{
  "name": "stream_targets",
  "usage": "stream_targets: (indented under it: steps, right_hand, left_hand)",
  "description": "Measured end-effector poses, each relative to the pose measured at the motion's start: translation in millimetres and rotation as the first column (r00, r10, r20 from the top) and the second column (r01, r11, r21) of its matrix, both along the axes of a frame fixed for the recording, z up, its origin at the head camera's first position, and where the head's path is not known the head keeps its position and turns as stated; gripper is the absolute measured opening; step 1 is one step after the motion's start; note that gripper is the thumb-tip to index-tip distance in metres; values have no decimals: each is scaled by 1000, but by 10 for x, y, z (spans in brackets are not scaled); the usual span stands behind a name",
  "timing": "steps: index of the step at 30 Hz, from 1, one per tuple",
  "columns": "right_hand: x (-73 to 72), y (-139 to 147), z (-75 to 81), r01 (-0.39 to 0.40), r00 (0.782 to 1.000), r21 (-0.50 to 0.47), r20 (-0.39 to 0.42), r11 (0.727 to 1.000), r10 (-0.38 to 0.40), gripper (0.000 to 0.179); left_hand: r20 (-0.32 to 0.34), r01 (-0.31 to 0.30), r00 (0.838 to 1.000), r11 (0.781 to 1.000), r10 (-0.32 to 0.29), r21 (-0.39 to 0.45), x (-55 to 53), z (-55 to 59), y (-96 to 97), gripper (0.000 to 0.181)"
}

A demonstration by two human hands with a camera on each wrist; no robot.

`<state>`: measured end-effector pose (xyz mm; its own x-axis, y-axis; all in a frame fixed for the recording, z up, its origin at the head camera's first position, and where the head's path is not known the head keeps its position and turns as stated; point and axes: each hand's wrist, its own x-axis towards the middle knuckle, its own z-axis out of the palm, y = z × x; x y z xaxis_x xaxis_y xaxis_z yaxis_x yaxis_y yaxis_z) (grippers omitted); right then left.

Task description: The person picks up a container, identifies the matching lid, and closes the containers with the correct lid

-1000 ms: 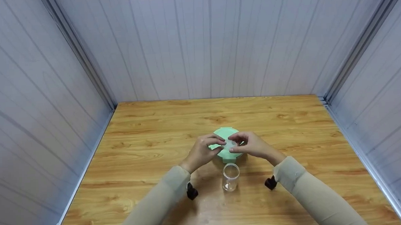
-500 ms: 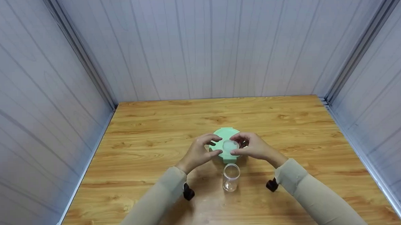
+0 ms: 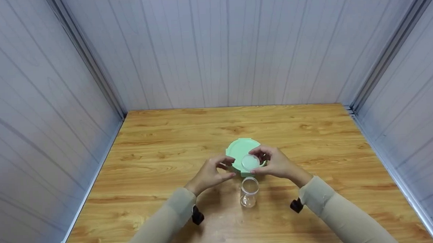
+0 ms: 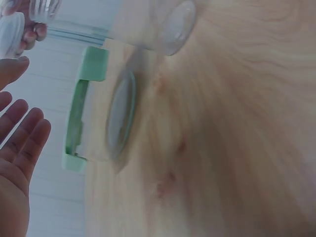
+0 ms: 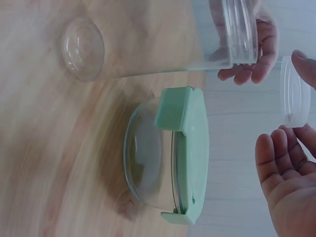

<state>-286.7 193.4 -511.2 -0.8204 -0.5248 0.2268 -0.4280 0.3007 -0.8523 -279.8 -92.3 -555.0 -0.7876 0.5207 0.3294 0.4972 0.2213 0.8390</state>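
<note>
My right hand pinches a translucent white screw lid by its edge, thumb on one side and fingers on the other. In the right wrist view the lid is held on edge, near the threaded mouth of a clear plastic jar. The jar stands upright on the table, uncapped, just below the lid in the head view. My left hand hovers to the left of the jar, fingers spread and holding nothing; in the left wrist view its palm shows.
Behind the jar stands a round glass food container with a green clip lid on it. The wooden table is bounded by pale panel walls at the back and both sides. Dark wrist cameras hang below the sleeves.
My left hand has let go of the white lid and drawn back left and nearer. My right hand has brought the lid slightly right and toward the jar, which stays in place.
</note>
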Motion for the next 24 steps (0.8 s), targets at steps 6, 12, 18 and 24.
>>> stream_targets:
  steps: [6, 12, 18, 24]
  right_hand:
    - [74, -7, -34, -15, 1000, -19, -7, 1000, 15, 51]
    - [117, -9, -67, -30, 1000, -18, -9, 999, 29, 51]
    - [172, -9, -101, -55, 998, -14, -1, 998, 55, 52]
    - [221, -14, -127, -75, 997, -29, 12, 997, 75, 53]
  left_hand:
    - [104, 5, 995, 998, 1, -57, 81, -118, -8, 49]
    - [142, 38, 990, 994, -24, -99, 146, -198, 25, 52]
    - [163, 69, 986, 987, -44, -147, 213, -260, 65, 55]
    - [215, 103, 974, 982, -67, -160, 255, -329, 98, 56]
